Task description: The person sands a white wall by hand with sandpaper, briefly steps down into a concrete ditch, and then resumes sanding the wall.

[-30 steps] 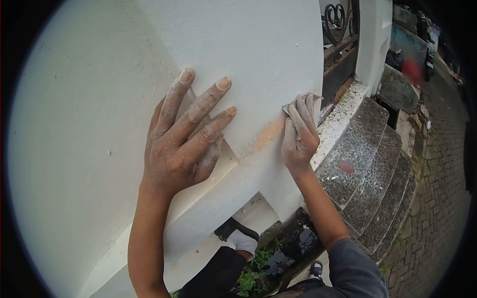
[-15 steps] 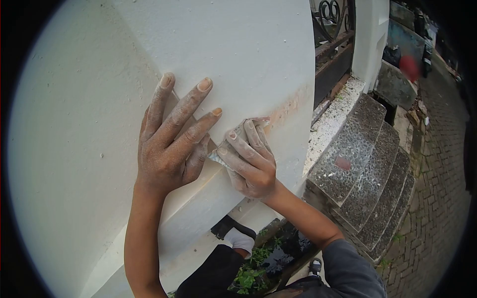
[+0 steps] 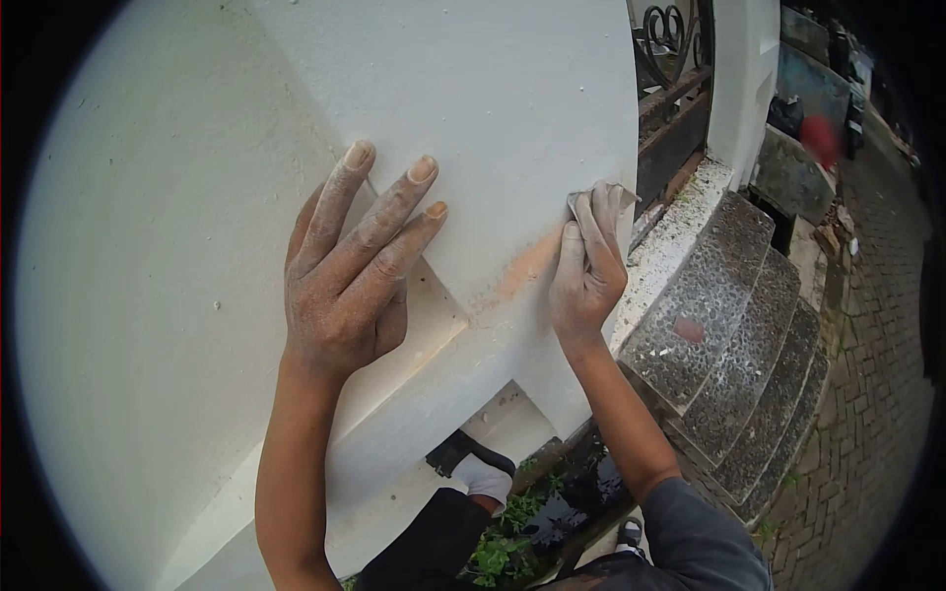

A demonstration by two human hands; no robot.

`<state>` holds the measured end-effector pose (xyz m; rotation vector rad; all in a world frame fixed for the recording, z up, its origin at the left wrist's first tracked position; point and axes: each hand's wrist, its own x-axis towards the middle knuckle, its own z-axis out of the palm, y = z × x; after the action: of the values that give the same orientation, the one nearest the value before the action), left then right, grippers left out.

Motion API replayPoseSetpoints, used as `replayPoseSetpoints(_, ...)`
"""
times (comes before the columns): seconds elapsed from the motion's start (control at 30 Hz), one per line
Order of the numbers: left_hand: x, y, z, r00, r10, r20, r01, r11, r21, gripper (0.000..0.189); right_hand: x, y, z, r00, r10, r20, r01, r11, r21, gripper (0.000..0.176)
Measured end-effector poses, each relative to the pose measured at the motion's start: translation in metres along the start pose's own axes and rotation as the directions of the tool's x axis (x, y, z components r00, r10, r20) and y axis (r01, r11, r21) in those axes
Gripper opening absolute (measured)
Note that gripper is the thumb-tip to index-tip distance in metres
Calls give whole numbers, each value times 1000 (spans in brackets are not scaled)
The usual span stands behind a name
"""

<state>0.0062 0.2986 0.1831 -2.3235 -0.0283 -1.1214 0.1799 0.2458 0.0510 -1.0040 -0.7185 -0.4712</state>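
Observation:
Against the white wall (image 3: 473,118), my left hand (image 3: 350,271) rests with its fingers spread and nothing in it; white dust coats the fingers. Near the wall's right edge, my right hand (image 3: 591,266) presses a folded greyish sheet (image 3: 616,193) to the surface, its dusty fingers held together over it. Most of the sheet is hidden under the fingers. Between the two hands an orange-brown patch (image 3: 529,264) shows on the wall, just left of my right hand, above a ledge corner.
Curved stone steps (image 3: 700,305) lie at the right, beside a dark metal gate (image 3: 675,128) and a brick-paved path (image 3: 857,394). Below are green plants (image 3: 503,552) and my foot in a white sock (image 3: 483,480) on a ledge. A blurred red object (image 3: 819,141) is at upper right.
My right hand has slid right and upward along the wall with the sheet, uncovering the orange-brown patch. My left hand stays spread on the wall. The view has shifted slightly.

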Motion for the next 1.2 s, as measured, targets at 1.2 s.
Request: replayPoseSetpoints(1.2,-3,-3,4,997,21,-69,-26,996,-80,41,-8,8,-13,990,3,140,-11,998,55,22)
